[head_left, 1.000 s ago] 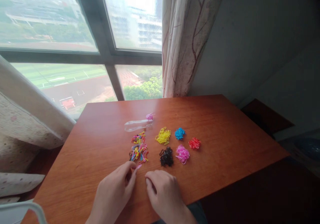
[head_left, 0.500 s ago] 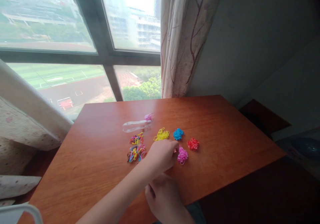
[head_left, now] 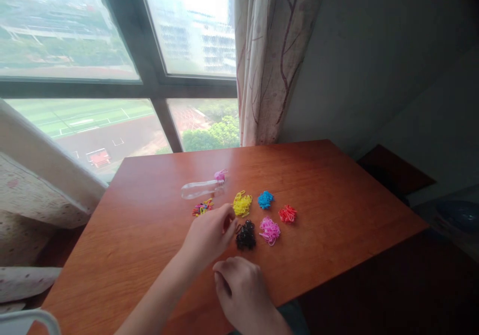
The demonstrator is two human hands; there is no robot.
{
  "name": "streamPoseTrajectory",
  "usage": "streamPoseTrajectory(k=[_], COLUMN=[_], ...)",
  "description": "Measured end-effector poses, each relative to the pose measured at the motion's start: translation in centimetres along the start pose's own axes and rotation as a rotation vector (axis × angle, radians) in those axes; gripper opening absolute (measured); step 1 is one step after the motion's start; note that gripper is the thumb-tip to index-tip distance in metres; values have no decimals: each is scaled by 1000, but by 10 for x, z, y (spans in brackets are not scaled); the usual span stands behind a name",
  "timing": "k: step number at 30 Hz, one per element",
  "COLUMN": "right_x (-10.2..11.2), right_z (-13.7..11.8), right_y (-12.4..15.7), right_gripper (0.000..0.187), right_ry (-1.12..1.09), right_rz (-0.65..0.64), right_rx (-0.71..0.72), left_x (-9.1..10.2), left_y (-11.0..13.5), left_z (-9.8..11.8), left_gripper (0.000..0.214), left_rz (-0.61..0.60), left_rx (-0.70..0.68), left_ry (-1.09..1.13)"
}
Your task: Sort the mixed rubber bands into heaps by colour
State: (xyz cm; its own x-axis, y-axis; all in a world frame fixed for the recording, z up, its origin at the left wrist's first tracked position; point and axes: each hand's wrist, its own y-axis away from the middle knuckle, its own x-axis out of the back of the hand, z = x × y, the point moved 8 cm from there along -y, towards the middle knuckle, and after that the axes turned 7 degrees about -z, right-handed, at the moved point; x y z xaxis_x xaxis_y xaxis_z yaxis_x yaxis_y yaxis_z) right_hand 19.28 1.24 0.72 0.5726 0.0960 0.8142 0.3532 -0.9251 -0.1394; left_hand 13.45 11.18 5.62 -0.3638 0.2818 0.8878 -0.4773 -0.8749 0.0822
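Five single-colour piles of small loops lay on the wooden table [head_left: 337, 195] as I watched remotely: yellow loops [head_left: 242, 204], blue loops [head_left: 265, 200], red loops [head_left: 288, 214], pink loops [head_left: 270, 231] and black loops [head_left: 246, 235]; left of them was the mixed-colour heap [head_left: 202, 207], partly hidden by the left hand [head_left: 209, 230], with a clear plastic container [head_left: 198, 189] beyond it. The left hand's fingers were curled, thumb close to index finger, just beside the black and yellow loops; I could not tell whether the tips met or had hold of anything. The right hand [head_left: 239, 287] was nearer the wearer, fingers loosely bent inward; whether it held anything, I could not tell either. In my judgement, good work here called for a light fingertip pinch on one loop at a time, a wrist high enough not to drag through the piles, and the right hand clear of the path; the black loops, closest to the fingertips, needed most care. Half a second earlier the left hand had been by the pink loops, covering the black ones; it had since shifted leftward, uncovering them and hiding more of the mixed-colour heap; the right hand had barely moved.
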Motion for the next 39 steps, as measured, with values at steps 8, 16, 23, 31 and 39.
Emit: streamPoseTrajectory(k=[8,16,23,31,39], right_x=[2,-5,-13,-16,3], right_z=[4,6,3,-2,1], right_y=[-7,-23,-41,-54,-52], right_gripper=[18,32,22,19,23], right_ry=[-21,178,252,129,11], right_rz=[23,-9,-100,-179,-117], right_rx=[-72,-243,-330,-325,-282], left_x=[0,-10,-12,-17,-26], left_y=[70,89,91,91,90], left_z=[-66,-76,-76,-74,-75], left_gripper=[22,16,14,15,18], left_rz=[195,274,305,256,180], left_rx=[115,136,108,125,140], left_ry=[214,183,131,44,23])
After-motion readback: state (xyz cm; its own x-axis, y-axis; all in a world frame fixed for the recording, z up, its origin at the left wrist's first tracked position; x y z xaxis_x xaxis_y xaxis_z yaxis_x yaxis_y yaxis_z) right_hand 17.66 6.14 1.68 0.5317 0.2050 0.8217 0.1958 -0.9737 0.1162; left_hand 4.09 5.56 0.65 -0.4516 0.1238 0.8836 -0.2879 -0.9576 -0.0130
